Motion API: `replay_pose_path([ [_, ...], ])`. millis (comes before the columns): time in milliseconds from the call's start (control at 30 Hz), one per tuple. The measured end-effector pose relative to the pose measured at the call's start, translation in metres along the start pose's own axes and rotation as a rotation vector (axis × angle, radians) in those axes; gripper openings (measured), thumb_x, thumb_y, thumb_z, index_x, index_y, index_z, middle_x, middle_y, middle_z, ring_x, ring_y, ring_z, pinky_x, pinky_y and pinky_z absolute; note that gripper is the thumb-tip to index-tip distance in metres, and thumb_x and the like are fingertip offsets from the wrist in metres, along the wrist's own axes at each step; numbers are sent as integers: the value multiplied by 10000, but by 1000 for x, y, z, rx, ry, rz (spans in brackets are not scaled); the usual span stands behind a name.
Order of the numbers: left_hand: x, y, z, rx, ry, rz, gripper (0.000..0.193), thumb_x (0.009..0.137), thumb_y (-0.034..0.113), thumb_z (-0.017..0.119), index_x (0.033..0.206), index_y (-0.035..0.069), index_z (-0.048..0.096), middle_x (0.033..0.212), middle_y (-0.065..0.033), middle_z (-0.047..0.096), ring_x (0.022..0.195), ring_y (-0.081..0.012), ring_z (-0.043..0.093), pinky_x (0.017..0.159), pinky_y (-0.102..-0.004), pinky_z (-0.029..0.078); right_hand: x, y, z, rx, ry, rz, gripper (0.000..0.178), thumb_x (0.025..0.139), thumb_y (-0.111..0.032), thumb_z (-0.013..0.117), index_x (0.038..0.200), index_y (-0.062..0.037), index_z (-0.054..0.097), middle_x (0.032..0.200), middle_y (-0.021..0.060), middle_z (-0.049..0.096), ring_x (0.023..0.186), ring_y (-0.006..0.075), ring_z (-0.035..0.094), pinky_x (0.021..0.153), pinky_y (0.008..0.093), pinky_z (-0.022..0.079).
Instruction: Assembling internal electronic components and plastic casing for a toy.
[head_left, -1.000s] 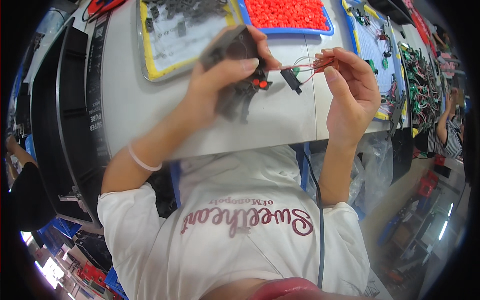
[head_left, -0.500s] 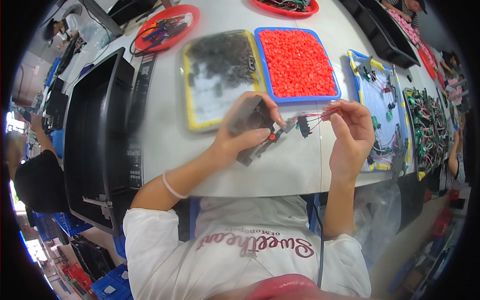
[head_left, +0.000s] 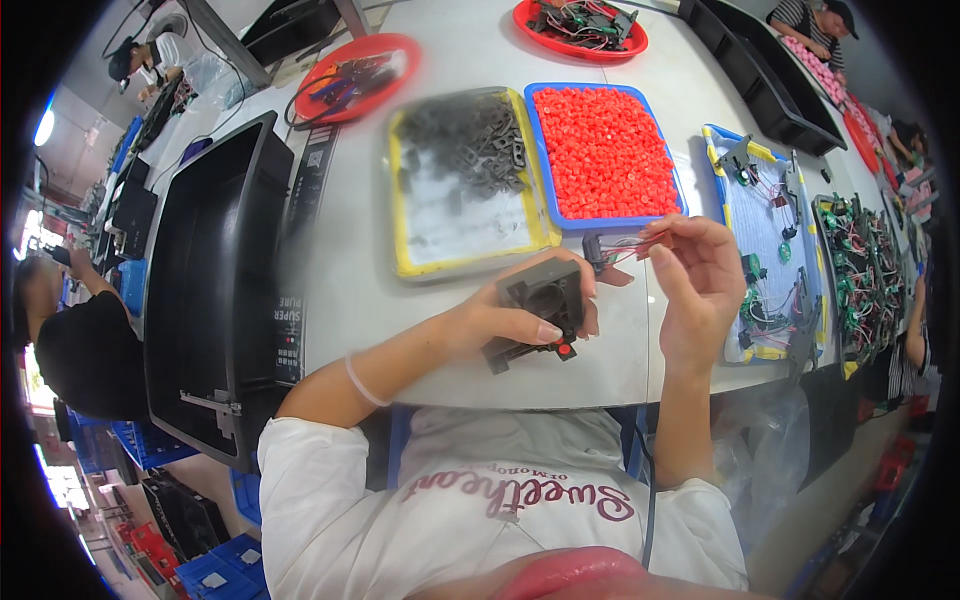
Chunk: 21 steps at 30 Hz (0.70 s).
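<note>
My left hand (head_left: 490, 318) is closed round a black plastic housing (head_left: 545, 300), which has a round recess and a small red button (head_left: 566, 351) at its lower corner. Thin red and dark wires (head_left: 627, 245) run from a small black connector block (head_left: 595, 252) into the fingers of my right hand (head_left: 697, 275). Those fingers pinch the wires, just right of the housing and above the table. Whether the wires join the housing is hidden by my left fingers.
Beyond my hands lie a blue tray (head_left: 685, 200) of small red caps and a yellow-edged tray (head_left: 430, 268) with black parts. A deep black bin (head_left: 215, 280) stands left. Circuit boards with wires fill a tray (head_left: 735, 340) at right. Red bowls (head_left: 400, 60) sit farther back.
The housing has tilted and moved right and down in my left hand, showing its recess more openly. The connector block has risen slightly, while my right hand keeps its pinch on the wires.
</note>
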<state>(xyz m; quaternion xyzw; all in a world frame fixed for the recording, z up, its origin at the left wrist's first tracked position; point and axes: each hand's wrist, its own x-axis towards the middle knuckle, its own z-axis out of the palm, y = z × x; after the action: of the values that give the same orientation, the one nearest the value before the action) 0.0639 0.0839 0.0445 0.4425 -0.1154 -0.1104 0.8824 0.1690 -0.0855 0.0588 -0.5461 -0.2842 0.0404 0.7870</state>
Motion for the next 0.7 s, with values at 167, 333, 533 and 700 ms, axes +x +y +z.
replay_pose_path([
  [167, -3, 9, -1, -4, 88, 72, 465, 682, 126, 602, 1116, 52, 449, 1180, -166, 468, 966, -220, 548, 852, -351, 433, -7, 5, -1, -132, -73, -8, 266, 730, 138, 618, 966, 44, 541, 949, 113, 598, 844, 155, 603, 791, 268, 498],
  [333, -4, 8, -4, -156, 104, 163, 465, 715, 134, 590, 1148, 50, 441, 1224, -168, 439, 969, -232, 551, 874, -379, 427, -19, 2, 4, -261, -216, -8, 272, 698, 142, 640, 947, 56, 576, 929, 115, 604, 811, 160, 614, 766, 276, 515],
  [533, -5, 6, -6, -121, 198, 145, 528, 700, 211, 580, 1193, 77, 446, 1369, -212, 343, 967, -259, 554, 762, -327, 475, -29, 1, 10, -222, -241, 58, 230, 712, 138, 632, 924, 65, 580, 928, 115, 604, 816, 161, 612, 776, 280, 515],
  [700, -10, 23, 2, 60, 342, 201, 546, 745, 253, 570, 1219, 30, 417, 1252, -192, 460, 985, -253, 573, 833, -349, 490, -24, -1, 6, -83, -205, 80, 229, 716, 143, 626, 929, 73, 579, 958, 123, 599, 843, 161, 607, 795, 272, 496],
])
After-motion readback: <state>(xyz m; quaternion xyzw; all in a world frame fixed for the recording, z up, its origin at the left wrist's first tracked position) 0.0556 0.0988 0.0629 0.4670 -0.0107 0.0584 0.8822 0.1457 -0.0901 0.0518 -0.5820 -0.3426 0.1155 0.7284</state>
